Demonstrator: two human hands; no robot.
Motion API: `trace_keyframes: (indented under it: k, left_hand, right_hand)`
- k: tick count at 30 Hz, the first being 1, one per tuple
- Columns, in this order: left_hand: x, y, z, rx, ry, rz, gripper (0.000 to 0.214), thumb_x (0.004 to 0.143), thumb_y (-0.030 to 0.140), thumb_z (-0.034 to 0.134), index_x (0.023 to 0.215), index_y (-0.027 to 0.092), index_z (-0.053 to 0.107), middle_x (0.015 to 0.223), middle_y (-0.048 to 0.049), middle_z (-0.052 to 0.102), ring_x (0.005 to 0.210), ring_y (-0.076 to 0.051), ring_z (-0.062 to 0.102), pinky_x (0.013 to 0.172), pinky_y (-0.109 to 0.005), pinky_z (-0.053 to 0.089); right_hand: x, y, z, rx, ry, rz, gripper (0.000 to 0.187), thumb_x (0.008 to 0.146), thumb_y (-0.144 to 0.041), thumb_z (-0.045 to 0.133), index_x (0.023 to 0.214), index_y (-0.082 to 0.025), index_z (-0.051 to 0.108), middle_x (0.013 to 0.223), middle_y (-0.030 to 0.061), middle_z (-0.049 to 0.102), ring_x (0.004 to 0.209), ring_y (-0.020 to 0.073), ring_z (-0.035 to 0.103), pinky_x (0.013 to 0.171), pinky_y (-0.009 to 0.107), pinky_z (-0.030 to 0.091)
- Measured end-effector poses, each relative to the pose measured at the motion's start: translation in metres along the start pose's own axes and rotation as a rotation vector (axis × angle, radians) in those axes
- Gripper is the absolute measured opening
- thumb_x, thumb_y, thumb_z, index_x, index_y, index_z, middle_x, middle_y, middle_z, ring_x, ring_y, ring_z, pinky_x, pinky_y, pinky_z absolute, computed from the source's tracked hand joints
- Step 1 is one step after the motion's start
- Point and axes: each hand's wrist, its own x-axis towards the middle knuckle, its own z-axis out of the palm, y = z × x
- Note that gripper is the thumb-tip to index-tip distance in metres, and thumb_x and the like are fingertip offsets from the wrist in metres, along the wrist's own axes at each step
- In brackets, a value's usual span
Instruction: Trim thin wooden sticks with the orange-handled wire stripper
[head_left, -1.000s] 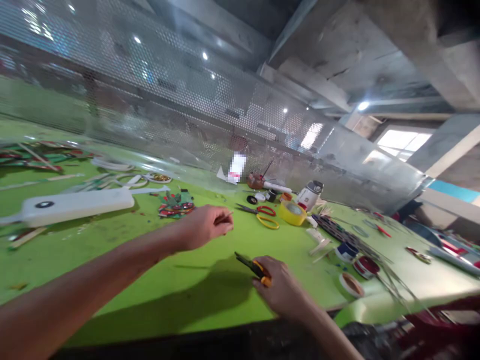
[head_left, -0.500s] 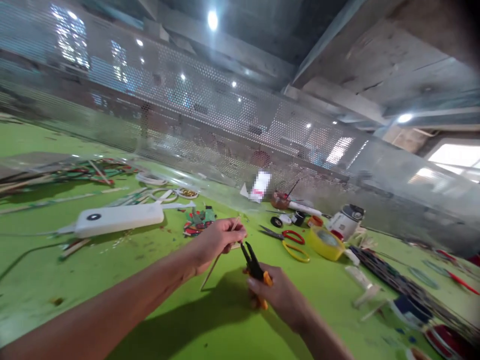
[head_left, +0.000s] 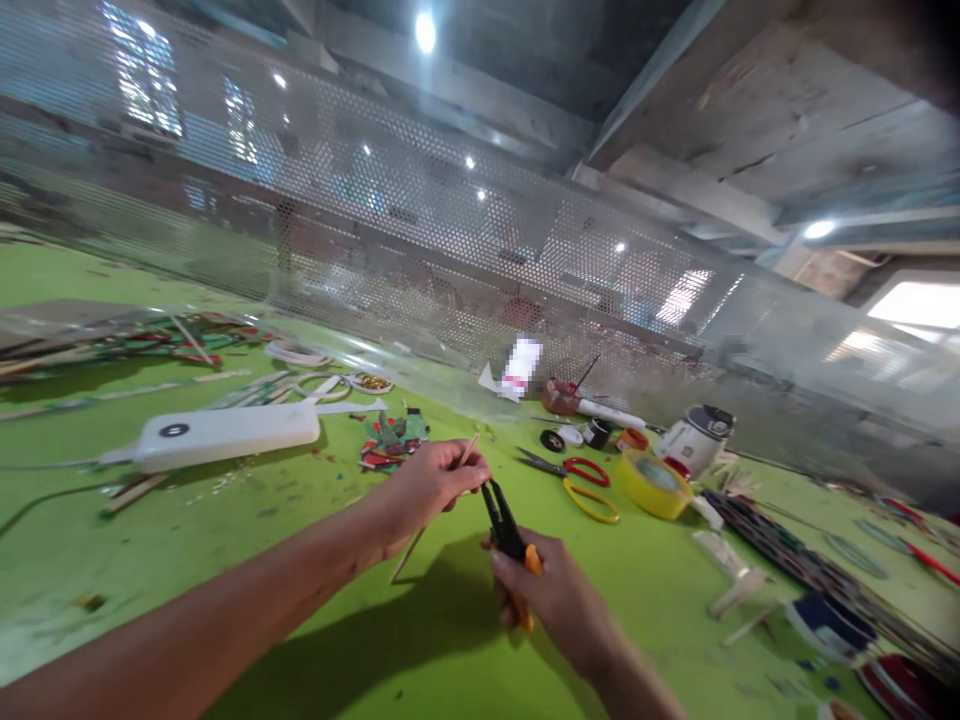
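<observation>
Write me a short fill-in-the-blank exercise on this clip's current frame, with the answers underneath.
1. The right hand holds pliers whose handles show a bright ____ colour.
2. A thin stick is pinched in the person's ____.
3. The scissors have one red handle loop and one ____ loop.
4. The tabletop beneath both hands is coloured ____.

Missing words: orange; left hand; yellow; green.

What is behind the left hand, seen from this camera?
Beyond the left hand, red and green scraps lie on the table; whatever the hand covers cannot be seen.
</observation>
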Motion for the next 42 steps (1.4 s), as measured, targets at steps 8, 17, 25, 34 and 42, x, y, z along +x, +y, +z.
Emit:
trace_keyframes:
  k: [8,17,25,34,42]
  left_hand:
    - [0.008,-0.010,-0.002,-0.011,-0.011,-0.011,0.025,0.072,0.038,0.066,0.071,0.016,0.054,0.053,0.0056,0.039,0.046,-0.007,0.025,0.045,-0.024,0.015]
    - [0.014,-0.018,-0.002,-0.081,-0.006,-0.025,0.031,0.065,0.045,0.071,0.066,0.019,0.054,0.054,0.0055,0.038,0.044,-0.007,0.026,0.044,-0.023,0.014]
    - [0.012,-0.018,-0.002,-0.167,-0.046,-0.038,0.028,0.066,0.041,0.073,0.066,0.019,0.056,0.054,0.0046,0.039,0.046,-0.007,0.027,0.044,-0.024,0.015]
    - [0.002,-0.011,0.002,-0.202,-0.068,0.009,0.027,0.073,0.035,0.072,0.071,0.015,0.054,0.061,0.0053,0.041,0.050,-0.005,0.031,0.047,-0.022,0.017]
    - [-0.001,-0.012,0.005,-0.259,-0.084,0.017,0.029,0.074,0.035,0.070,0.073,0.015,0.049,0.061,0.0063,0.040,0.050,-0.005,0.031,0.048,-0.021,0.018]
  right_hand:
    - [-0.004,-0.004,0.002,0.075,-0.043,0.065,0.045,0.079,-0.059,0.057,0.081,-0.014,0.052,0.056,-0.0022,0.055,0.043,0.0077,0.050,0.043,0.020,0.038]
    - [-0.004,0.000,0.004,0.081,-0.081,0.058,0.044,0.081,-0.059,0.054,0.079,-0.015,0.051,0.049,-0.0046,0.052,0.035,0.0067,0.044,0.037,0.019,0.035]
    - [-0.006,-0.001,0.003,0.114,-0.094,0.072,0.050,0.080,-0.059,0.054,0.091,-0.010,0.058,0.050,-0.0035,0.054,0.036,0.0071,0.045,0.039,0.020,0.036]
    - [-0.008,0.001,0.003,0.244,-0.142,0.056,0.057,0.080,-0.058,0.057,0.105,-0.007,0.057,0.054,-0.0023,0.055,0.040,0.0081,0.047,0.043,0.022,0.038]
    - [-0.010,-0.001,0.006,0.222,-0.142,0.016,0.056,0.082,-0.058,0.054,0.106,-0.008,0.055,0.054,-0.0028,0.054,0.040,0.0080,0.046,0.043,0.022,0.037]
